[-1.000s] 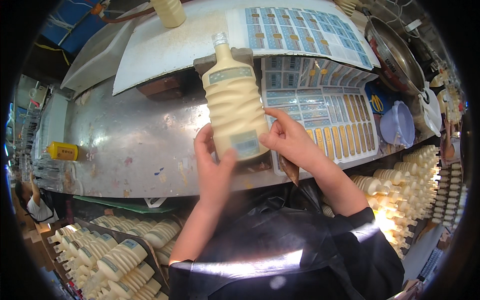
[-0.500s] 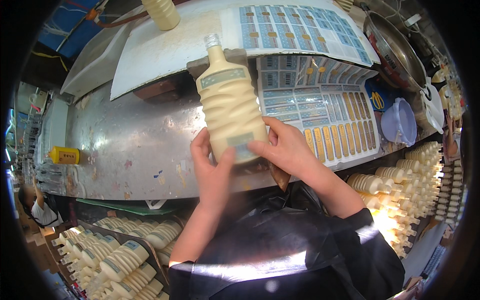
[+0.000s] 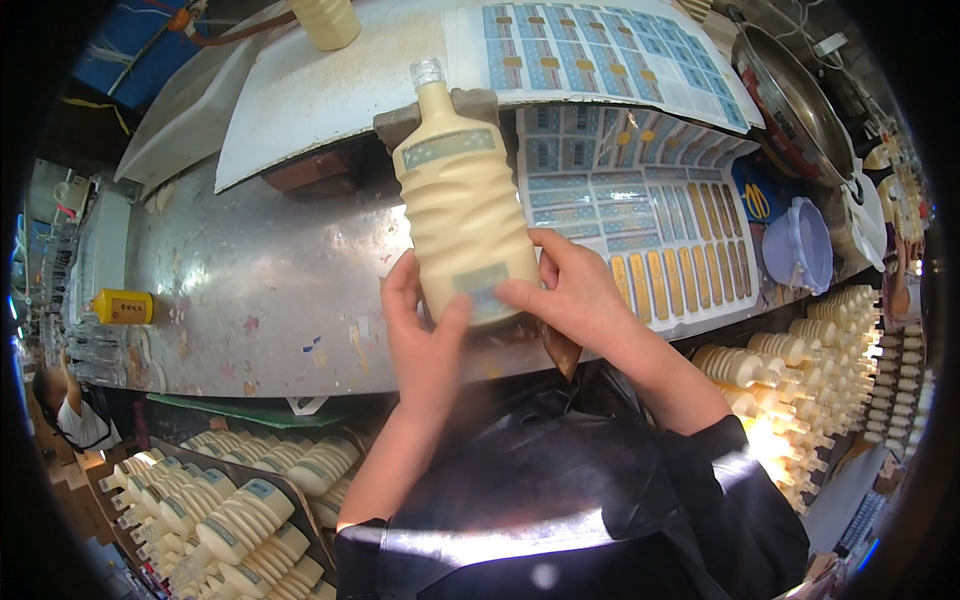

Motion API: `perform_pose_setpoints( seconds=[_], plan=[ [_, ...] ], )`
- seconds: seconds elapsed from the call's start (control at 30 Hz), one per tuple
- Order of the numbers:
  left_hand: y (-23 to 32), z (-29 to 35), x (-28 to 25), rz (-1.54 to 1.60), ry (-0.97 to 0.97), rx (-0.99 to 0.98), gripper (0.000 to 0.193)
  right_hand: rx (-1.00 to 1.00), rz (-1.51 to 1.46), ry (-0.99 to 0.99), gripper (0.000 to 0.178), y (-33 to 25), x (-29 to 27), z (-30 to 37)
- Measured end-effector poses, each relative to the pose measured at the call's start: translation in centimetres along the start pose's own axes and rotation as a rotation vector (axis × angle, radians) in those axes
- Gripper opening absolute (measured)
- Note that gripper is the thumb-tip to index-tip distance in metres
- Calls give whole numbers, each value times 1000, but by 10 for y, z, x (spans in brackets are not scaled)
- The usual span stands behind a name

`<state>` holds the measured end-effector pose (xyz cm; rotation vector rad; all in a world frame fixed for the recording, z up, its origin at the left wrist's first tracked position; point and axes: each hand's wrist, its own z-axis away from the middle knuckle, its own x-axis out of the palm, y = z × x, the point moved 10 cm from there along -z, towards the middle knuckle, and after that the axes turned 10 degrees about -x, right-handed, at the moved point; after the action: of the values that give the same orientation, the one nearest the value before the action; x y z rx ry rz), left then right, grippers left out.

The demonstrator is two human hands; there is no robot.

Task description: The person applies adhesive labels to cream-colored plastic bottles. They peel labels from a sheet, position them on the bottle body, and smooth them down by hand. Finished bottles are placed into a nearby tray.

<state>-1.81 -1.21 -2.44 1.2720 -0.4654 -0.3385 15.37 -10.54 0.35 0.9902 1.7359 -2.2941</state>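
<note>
Cream, wave-ribbed bottle (image 3: 465, 215) with a pale, clear-looking mouth lies front up above a scuffed grey metal tabletop (image 3: 270, 275), its neck pointing away from the worker and its shoulders at a rough grey block (image 3: 475, 103). At far left, a squat yellow container (image 3: 122, 306) with dark printing stands on the metal. Lower left, stacked cream ribbed bottles (image 3: 240, 520) with blue-grey labels lie in rows.

At center, the left hand (image 3: 425, 330), its forearm rising steeply from below, cups the bottle's lower left edge, fingers half curled along the side, thumb over the front. The bottle carries two labels: a dotted blue-grey band (image 3: 447, 148) across the shoulder and a blue-grey rectangle (image 3: 482, 284) near the base, its print too small to read. The right hand (image 3: 575, 295), its forearm slanting in from lower right, grips the opposite edge, index finger along the side, bent thumb on the rectangle.

To the right spread white label sheets (image 3: 590, 215) in blue and gold, their fine print unreadable. Beyond sits a pale purple plastic bucket (image 3: 800, 245); below it, more cream ribbed bottles (image 3: 800, 380) crowd in rows.
</note>
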Motion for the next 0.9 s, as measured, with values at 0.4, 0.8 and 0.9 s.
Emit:
perform_pose_setpoints(
  seconds=[0.4, 0.8, 0.9],
  plan=[
    [8, 1, 6, -1, -23, 26, 73, -6, -187, -21, 62, 2, 5, 4],
    [6, 1, 5, 9, -21, 17, 76, -9, -114, -13, 69, 1, 2, 5],
    [6, 0, 4, -2, -17, 20, 76, 7, -120, -27, 70, 3, 3, 4]
  ],
)
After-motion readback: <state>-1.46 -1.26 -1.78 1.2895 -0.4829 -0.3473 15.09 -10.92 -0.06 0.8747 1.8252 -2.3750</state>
